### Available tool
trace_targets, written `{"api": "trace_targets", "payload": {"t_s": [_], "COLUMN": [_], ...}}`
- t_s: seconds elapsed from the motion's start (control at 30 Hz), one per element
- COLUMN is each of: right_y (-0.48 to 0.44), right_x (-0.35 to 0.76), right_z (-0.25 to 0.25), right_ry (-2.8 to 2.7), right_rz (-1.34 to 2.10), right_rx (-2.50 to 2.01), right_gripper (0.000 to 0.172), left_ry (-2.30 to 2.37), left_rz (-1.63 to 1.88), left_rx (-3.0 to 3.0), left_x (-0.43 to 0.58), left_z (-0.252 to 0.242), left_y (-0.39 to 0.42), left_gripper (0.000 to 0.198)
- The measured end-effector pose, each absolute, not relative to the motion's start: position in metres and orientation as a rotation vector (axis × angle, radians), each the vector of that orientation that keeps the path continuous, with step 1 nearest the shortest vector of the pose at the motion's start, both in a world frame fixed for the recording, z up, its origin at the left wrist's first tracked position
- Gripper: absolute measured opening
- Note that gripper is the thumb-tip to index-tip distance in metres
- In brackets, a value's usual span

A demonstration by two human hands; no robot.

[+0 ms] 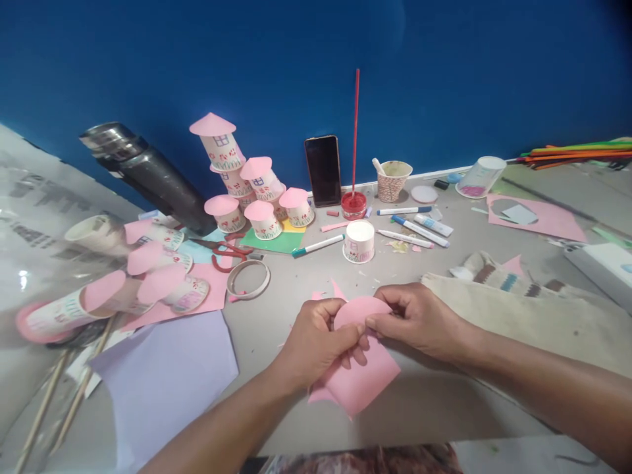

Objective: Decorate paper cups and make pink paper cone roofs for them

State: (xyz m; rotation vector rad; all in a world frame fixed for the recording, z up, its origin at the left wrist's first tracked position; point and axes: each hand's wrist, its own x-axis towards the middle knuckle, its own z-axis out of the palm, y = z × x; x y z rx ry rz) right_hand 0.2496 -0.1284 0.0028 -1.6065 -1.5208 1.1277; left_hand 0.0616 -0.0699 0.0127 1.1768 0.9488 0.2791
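Observation:
Between my two hands is a round-edged piece of pink paper (363, 311). My left hand (318, 339) pinches its left side, thumb on top. The right edge is pinched by my right hand (415, 319), its thumb close to the left thumb. Below them lies a larger pink sheet (365, 378); whether it joins the held piece, I cannot tell. Just beyond my hands stands a small white paper cup (359, 242) with a drawn window and red marks. Pink paper scraps lie behind my left hand.
Decorated cups with pink cone roofs (222, 148) are stacked at the back left, near a black flask (148, 178). Scissors (230, 253), a tape roll (248, 280) and a lilac sheet (172, 375) lie left. A phone (323, 171), markers (318, 245) and a cloth (518, 316) are also around.

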Motion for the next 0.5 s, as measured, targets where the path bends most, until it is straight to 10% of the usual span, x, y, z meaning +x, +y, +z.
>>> {"api": "trace_targets", "payload": {"t_s": [0.5], "right_y": [-0.13], "right_x": [0.267], "right_z": [-0.004], "right_ry": [-2.217], "right_rz": [-0.203], "right_rx": [-0.975], "right_gripper": [0.015], "left_ry": [0.422], "left_rz": [1.049], "left_rx": [1.962], "left_x": [0.051], "left_z": [0.004], "left_y": [-0.066], "left_gripper": [0.019]}}
